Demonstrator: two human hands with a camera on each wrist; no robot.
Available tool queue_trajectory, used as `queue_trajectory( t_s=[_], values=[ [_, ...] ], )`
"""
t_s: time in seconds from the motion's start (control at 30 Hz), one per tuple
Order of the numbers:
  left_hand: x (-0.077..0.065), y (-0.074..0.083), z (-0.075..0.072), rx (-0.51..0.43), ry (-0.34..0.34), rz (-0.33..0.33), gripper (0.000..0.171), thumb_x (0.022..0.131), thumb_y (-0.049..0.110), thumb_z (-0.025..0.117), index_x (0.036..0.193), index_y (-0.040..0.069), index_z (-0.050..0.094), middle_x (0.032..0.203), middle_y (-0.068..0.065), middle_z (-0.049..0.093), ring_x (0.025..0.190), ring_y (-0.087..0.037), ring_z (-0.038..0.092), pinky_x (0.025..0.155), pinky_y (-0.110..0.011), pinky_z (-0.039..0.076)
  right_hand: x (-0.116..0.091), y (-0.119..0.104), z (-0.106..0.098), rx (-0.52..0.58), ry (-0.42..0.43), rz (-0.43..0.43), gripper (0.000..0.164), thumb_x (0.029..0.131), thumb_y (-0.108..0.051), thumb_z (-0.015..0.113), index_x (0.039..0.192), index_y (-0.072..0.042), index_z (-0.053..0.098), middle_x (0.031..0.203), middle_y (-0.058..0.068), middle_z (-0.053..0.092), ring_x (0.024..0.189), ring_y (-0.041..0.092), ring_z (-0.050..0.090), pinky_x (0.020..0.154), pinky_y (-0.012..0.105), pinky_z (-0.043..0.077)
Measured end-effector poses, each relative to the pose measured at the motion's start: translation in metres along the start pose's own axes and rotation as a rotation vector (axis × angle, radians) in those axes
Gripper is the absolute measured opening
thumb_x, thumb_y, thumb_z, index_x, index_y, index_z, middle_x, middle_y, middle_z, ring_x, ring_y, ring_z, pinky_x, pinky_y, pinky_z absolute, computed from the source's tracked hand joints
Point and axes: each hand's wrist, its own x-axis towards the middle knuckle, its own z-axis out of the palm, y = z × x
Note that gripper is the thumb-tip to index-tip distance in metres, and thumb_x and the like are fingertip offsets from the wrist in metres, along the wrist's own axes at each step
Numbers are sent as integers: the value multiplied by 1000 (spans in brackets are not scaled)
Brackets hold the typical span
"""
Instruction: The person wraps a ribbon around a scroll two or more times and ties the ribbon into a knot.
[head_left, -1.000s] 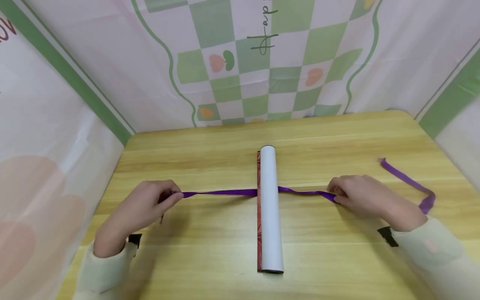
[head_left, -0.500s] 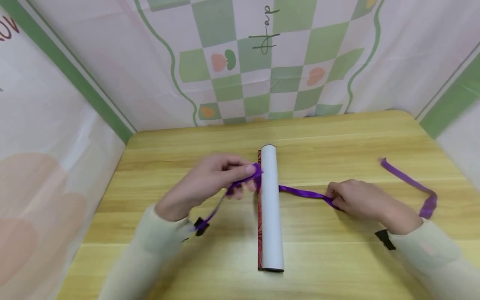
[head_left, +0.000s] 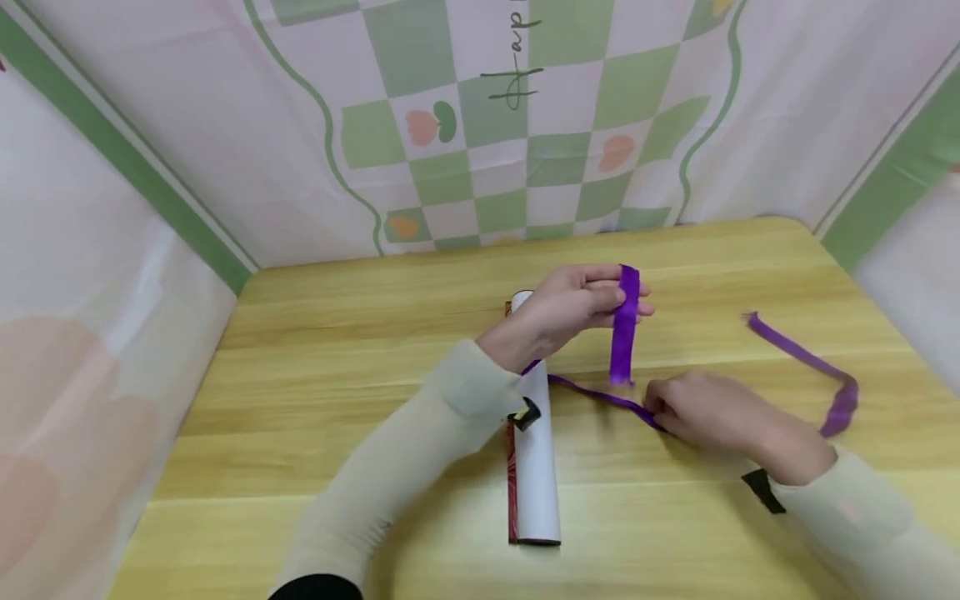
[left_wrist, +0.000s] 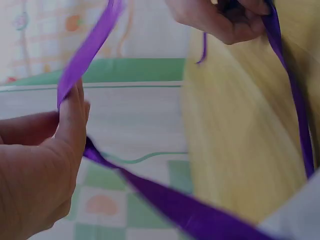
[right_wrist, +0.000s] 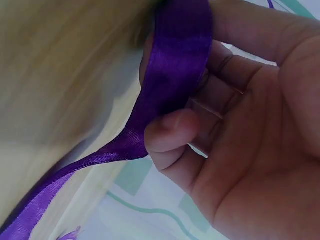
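Note:
A white rolled-up scroll (head_left: 535,475) with a red patterned edge lies lengthwise on the table, and a purple ribbon (head_left: 600,395) passes beneath it. My left hand (head_left: 566,304) is raised over the scroll's far part, pinching one length of the ribbon between thumb and fingers; its loose tail hangs down. The left wrist view shows this ribbon (left_wrist: 165,200) running from the fingers back toward the sleeve. To the right of the scroll, my right hand (head_left: 708,412) pinches the ribbon's other length low over the table. In the right wrist view the ribbon (right_wrist: 182,55) lies across its fingers.
The far tail of the purple ribbon (head_left: 806,358) lies bent on the table at the right, beyond my right hand. A wooden table (head_left: 337,333) spreads underneath. Printed cloth (head_left: 480,125) hangs behind it and along both sides.
My left hand has carried its ribbon end from the left side up and across the scroll to the right. My right hand keeps its hold, nearly in place.

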Motion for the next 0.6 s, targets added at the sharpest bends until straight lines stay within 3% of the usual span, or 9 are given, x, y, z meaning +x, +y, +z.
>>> queue_trajectory(
  t_s=[0.13, 0.27, 0.37, 0.43, 0.53, 0.6],
  values=[
    [24, -15, 9, 78, 9, -79, 56, 94, 6, 54, 146, -3, 35, 137, -16, 53, 117, -21, 58, 94, -28, 46, -5, -5, 1, 5, -18, 15, 4, 88, -22, 63, 85, -19, 62, 75, -12, 57, 63, 3, 47, 59, 28, 45],
    [35, -30, 10, 298, -86, -197, 78, 91, 24, 62, 155, 12, 19, 156, -1, 29, 136, -12, 36, 107, -28, 34, -9, -10, 1, 0, -33, 23, 10, 87, -28, 65, 83, -21, 60, 73, -13, 53, 61, 3, 45, 58, 27, 43],
    [38, -39, 9, 392, -151, -244, 85, 88, 32, 65, 156, 20, 14, 158, 8, 21, 140, -7, 26, 108, -25, 31, -14, -11, 0, 8, -57, 47, 18, 86, -37, 65, 82, -21, 59, 71, -12, 51, 60, 5, 43, 56, 27, 41],
    [41, -43, 10, 401, -181, -261, 87, 88, 34, 64, 156, 23, 11, 158, 10, 18, 139, -6, 26, 106, -24, 32, -16, -12, -1, 16, -75, 68, 23, 86, -42, 64, 82, -21, 58, 70, -12, 51, 59, 6, 43, 56, 27, 40],
    [45, -45, 15, 348, -206, -276, 88, 89, 31, 64, 156, 25, 7, 158, 11, 18, 135, -6, 36, 104, -25, 36, -20, -12, 0, 21, -84, 89, 23, 86, -43, 64, 82, -21, 58, 70, -12, 51, 60, 6, 44, 56, 29, 40],
    [47, -46, 20, 361, -215, -274, 85, 90, 29, 64, 155, 24, 10, 157, 10, 22, 130, -6, 42, 103, -26, 38, -21, -12, 1, 24, -76, 87, 22, 87, -42, 63, 82, -22, 57, 70, -12, 51, 60, 6, 44, 57, 29, 40]
  ],
)
